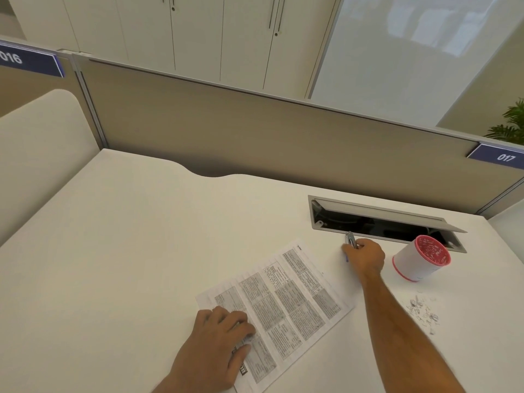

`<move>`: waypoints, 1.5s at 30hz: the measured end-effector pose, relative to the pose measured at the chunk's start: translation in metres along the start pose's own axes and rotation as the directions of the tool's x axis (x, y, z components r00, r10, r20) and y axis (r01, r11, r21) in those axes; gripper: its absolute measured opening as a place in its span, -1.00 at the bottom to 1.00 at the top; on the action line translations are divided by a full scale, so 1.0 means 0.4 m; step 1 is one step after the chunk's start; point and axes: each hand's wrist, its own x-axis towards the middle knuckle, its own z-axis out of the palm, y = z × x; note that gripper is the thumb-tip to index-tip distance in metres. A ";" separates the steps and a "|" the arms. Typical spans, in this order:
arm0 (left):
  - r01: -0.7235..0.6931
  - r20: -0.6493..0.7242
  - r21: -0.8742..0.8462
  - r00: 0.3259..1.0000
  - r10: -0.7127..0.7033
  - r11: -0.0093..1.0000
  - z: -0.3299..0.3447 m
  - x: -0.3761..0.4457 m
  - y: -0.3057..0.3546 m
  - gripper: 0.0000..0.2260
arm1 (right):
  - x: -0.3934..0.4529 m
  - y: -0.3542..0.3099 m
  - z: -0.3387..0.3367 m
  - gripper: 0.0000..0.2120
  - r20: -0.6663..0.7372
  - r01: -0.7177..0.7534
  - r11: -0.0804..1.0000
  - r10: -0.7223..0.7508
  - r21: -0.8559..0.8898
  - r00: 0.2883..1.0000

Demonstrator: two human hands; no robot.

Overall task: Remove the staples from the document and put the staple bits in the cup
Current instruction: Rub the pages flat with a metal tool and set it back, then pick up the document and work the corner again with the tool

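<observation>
The document [283, 302], a printed sheet with dense text blocks, lies flat and skewed on the white desk [127, 236]. The left hand [218, 336] rests on the document's near-left corner, fingers [241, 326] only slightly bent and pressing the paper down, not curled round it. The right hand [364, 256] sits on the desk just beyond the document's far-right corner, fingers clenched around a small metal staple remover [351, 240] whose tip pokes out past the knuckles. The cup [419, 258], white with a pink rim and base, stands to the right of the document, near the right hand but apart from it. A scatter of staple bits [424, 312] lies on the desk right of the document, on the near side of the cup. An open cable tray [382, 219] is recessed in the desk beyond the document, its edge just behind the cup.
</observation>
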 end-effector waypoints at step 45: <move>0.049 -0.031 0.077 0.998 -0.047 0.996 0.015 -0.019 0.008 -0.79 | -0.869 0.083 0.018 -0.85 0.109 0.931 0.329 -0.931 -0.161 0.348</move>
